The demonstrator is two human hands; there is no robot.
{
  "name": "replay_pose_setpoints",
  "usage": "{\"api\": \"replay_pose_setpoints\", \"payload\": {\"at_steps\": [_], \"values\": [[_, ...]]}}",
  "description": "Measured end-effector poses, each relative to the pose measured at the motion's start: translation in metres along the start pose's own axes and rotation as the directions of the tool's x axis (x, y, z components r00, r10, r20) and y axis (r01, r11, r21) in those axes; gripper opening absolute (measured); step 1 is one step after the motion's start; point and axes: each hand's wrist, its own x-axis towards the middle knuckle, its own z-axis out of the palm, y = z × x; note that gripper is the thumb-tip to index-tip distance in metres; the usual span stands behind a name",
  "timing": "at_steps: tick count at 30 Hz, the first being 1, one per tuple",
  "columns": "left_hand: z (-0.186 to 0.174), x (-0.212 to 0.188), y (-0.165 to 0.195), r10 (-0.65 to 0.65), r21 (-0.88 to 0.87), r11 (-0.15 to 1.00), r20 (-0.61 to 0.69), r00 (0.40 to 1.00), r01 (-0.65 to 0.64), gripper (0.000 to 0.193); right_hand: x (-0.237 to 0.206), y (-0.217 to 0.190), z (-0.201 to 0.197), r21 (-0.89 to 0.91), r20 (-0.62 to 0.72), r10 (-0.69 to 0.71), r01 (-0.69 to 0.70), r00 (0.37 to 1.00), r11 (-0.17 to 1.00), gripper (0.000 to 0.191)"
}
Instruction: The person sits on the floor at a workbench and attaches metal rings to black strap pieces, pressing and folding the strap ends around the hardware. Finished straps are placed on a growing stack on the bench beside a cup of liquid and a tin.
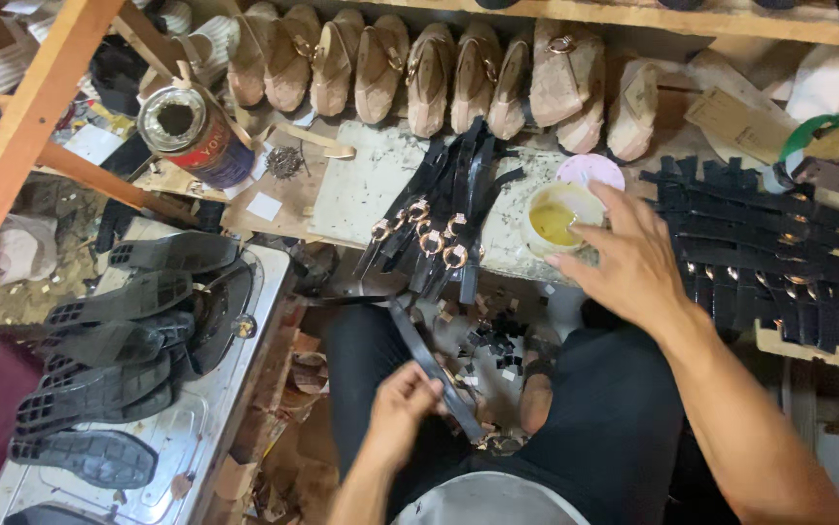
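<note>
- A black strap (pixel 434 365) is gripped by the left hand (pixel 402 403) in the lower middle of the frame, over the lap; the fingers are clenched around it.
- The strap is held slanting, from the middle of the frame down towards the lower right.
- The right hand (pixel 628 258) is stretched out to the small tub of yellow glue (pixel 557 220) right of centre, on the worktop (pixel 361 190); its fingers are spread and loose, with the fingertips at the tub's rim, and nothing is seen to be grasped.
- A pink lid (pixel 590 171) is seen just behind the tub.
- A bundle of black straps with ring buckles (pixel 436 219) is laid just left of the tub.
- More black straps (pixel 760 248) are stacked at the right edge.
- A row of beige shoe uppers (pixel 419 73) is lined along the top.
- An open tin can (pixel 196 131) is seen at the upper left.
- Black soles (pixel 113 360) are piled at the lower left.
</note>
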Motion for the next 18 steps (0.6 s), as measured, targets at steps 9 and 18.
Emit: {"api": "replay_pose_setpoints", "payload": {"at_steps": [9,18], "values": [[-0.002,-0.021,-0.014,-0.144,-0.138,0.979,0.044,0.989,0.149,0.034,0.043,0.002,0.003,-0.148,0.305,-0.093,0.144,0.948,0.978,0.066],[0.011,0.020,0.006,-0.049,-0.265,0.964,-0.100,0.994,0.021,0.019,-0.015,-0.018,-0.011,0.331,0.040,-0.083,0.065,0.996,0.941,0.017]]}}
